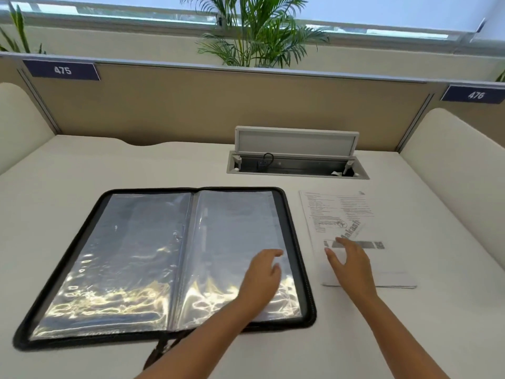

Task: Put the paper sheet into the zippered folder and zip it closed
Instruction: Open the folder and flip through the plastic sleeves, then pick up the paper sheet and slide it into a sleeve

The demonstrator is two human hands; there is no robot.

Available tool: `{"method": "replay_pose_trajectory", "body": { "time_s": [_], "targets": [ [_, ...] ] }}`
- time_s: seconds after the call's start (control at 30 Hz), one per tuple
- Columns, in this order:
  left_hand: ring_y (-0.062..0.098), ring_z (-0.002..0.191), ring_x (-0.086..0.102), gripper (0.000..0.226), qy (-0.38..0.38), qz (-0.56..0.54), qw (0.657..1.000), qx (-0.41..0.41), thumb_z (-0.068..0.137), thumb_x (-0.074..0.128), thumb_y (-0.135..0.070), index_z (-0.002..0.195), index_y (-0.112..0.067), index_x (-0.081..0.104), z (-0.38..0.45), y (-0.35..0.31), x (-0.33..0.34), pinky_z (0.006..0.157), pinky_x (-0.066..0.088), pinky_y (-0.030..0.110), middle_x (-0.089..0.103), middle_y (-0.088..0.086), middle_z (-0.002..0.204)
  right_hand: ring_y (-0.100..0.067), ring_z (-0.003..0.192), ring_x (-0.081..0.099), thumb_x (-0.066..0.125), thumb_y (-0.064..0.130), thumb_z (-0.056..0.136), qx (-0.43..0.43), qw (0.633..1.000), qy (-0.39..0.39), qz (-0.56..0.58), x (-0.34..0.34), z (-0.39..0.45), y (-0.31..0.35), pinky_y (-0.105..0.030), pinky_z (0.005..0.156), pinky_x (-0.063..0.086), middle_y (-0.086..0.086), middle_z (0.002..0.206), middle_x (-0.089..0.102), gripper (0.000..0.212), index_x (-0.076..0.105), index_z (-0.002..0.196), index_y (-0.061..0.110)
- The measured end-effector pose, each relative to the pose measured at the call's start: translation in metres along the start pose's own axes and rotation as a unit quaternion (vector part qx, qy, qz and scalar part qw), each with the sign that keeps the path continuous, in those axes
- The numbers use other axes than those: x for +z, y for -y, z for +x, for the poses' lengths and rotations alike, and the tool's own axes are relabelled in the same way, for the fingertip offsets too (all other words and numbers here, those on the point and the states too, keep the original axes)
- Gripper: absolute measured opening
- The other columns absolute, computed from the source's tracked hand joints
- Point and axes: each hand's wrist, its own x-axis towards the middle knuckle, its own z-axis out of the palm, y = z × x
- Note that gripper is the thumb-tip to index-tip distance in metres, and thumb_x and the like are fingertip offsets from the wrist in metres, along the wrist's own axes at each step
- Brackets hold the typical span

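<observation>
A black zippered folder (114,258) lies open and flat on the white desk, showing shiny clear plastic sleeves on both halves. To its right lies a printed paper sheet (338,214), flat on the desk. My left hand (262,277) hovers over the lower right sleeve of the folder, fingers apart, holding nothing. Over the lower part of the paper sheet is my right hand (349,266), fingers spread and curved, with nothing gripped. A dark strap from the folder hangs over the desk's front edge.
An open cable box (296,162) with a raised lid is set into the desk behind the folder and paper. A beige partition runs along the back. Cream side panels (459,165) bound the desk left and right.
</observation>
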Motion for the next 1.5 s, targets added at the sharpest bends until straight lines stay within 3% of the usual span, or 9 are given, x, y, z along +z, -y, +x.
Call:
{"method": "replay_pose_trajectory", "body": {
  "time_s": [0.23, 0.4, 0.53, 0.67, 0.73, 1.2, 1.3, 1.4, 1.5],
  "targets": [
    [0.022, 0.133, 0.036, 0.045, 0.083, -0.098, 0.975, -0.183, 0.093, 0.03, -0.004, 0.137, -0.007, 0.036, 0.038, -0.057, 0.06, 0.104, 0.031, 0.025, 0.037, 0.009, 0.146, -0.037, 0.127, 0.039, 0.063, 0.036, 0.084, 0.103, 0.987, -0.025, -0.118, -0.045, 0.032, -0.051, -0.045, 0.106, 0.033, -0.019, 0.138, 0.045, 0.057, 0.046, 0.132, 0.012],
    [0.02, 0.103, 0.047, 0.042, 0.074, -0.153, 0.95, -0.263, 0.093, 0.032, -0.008, 0.135, -0.003, 0.034, 0.048, -0.069, 0.086, 0.061, 0.039, 0.016, 0.045, 0.012, 0.133, -0.039, 0.129, 0.032, 0.06, 0.051, 0.081, 0.149, 0.973, 0.033, -0.174, -0.06, 0.044, -0.077, -0.046, 0.102, 0.035, -0.019, 0.142, 0.037, 0.078, 0.03, 0.141, 0.011],
    [0.021, 0.106, 0.048, 0.044, 0.082, -0.28, 0.895, -0.336, 0.092, 0.042, -0.019, 0.135, -0.008, 0.035, 0.059, -0.077, 0.091, 0.09, 0.047, 0.034, 0.05, 0.009, 0.129, -0.036, 0.127, 0.033, 0.057, 0.055, 0.081, 0.129, 0.969, 0.037, -0.208, -0.062, 0.051, -0.083, -0.041, 0.1, 0.037, -0.018, 0.139, 0.04, 0.084, 0.026, 0.141, 0.005],
    [0.017, 0.07, 0.058, 0.011, 0.071, -0.346, 0.861, -0.365, 0.092, 0.044, -0.015, 0.092, -0.012, 0.055, 0.065, -0.086, 0.086, 0.041, 0.05, 0.019, 0.06, 0.004, 0.081, -0.035, 0.128, 0.033, 0.059, 0.056, 0.08, 0.13, 0.966, 0.054, -0.215, -0.064, 0.055, -0.086, -0.04, 0.1, 0.037, -0.019, 0.139, 0.039, 0.089, 0.025, 0.14, 0.0],
    [0.017, 0.061, 0.058, 0.014, 0.065, -0.329, 0.867, -0.37, 0.091, 0.045, -0.015, 0.079, -0.014, 0.053, 0.068, -0.085, 0.087, 0.037, 0.045, 0.018, 0.058, 0.004, 0.074, -0.036, 0.125, 0.035, 0.061, 0.055, 0.079, 0.137, 0.97, 0.051, -0.194, -0.066, 0.056, -0.089, -0.041, 0.097, 0.038, -0.02, 0.135, 0.042, 0.083, 0.033, 0.135, 0.0],
    [0.022, 0.066, 0.052, 0.029, 0.028, -0.258, 0.893, -0.368, 0.089, 0.043, -0.013, 0.114, -0.002, 0.054, 0.074, -0.081, 0.1, 0.053, 0.045, 0.028, 0.055, 0.013, 0.092, -0.03, 0.089, 0.051, 0.054, 0.043, 0.089, 0.27, 0.953, 0.123, 0.065, -0.088, 0.089, -0.089, -0.032, 0.074, 0.036, -0.014, 0.092, 0.052, 0.044, 0.051, 0.095, -0.001],
    [0.023, 0.082, 0.054, 0.033, 0.032, -0.239, 0.902, -0.358, 0.09, 0.043, -0.015, 0.119, -0.002, 0.052, 0.074, -0.076, 0.1, 0.058, 0.045, 0.026, 0.059, 0.015, 0.109, -0.033, 0.094, 0.057, 0.051, 0.026, 0.091, 0.28, 0.938, 0.126, 0.164, -0.097, 0.092, -0.087, -0.035, 0.082, 0.044, -0.016, 0.098, 0.057, 0.028, 0.057, 0.099, 0.0],
    [0.024, 0.088, 0.052, 0.039, 0.037, -0.174, 0.92, -0.35, 0.09, 0.044, -0.02, 0.125, -0.002, 0.047, 0.076, -0.073, 0.105, 0.058, 0.045, 0.025, 0.055, 0.017, 0.124, -0.024, 0.063, 0.05, 0.045, -0.003, 0.083, 0.258, 0.945, 0.138, 0.148, -0.104, 0.092, -0.09, -0.027, 0.056, 0.038, -0.012, 0.076, 0.054, 0.018, 0.055, 0.07, 0.004],
    [0.025, 0.089, 0.051, 0.044, 0.028, -0.063, 0.936, -0.344, 0.091, 0.045, -0.025, 0.128, -0.001, 0.04, 0.075, -0.073, 0.108, 0.077, 0.048, 0.03, 0.037, 0.017, 0.135, -0.026, 0.074, 0.052, 0.04, -0.012, 0.079, 0.232, 0.952, 0.141, 0.141, -0.108, 0.085, -0.095, -0.026, 0.058, 0.038, -0.015, 0.09, 0.058, 0.027, 0.06, 0.093, 0.002]
  ]
}}
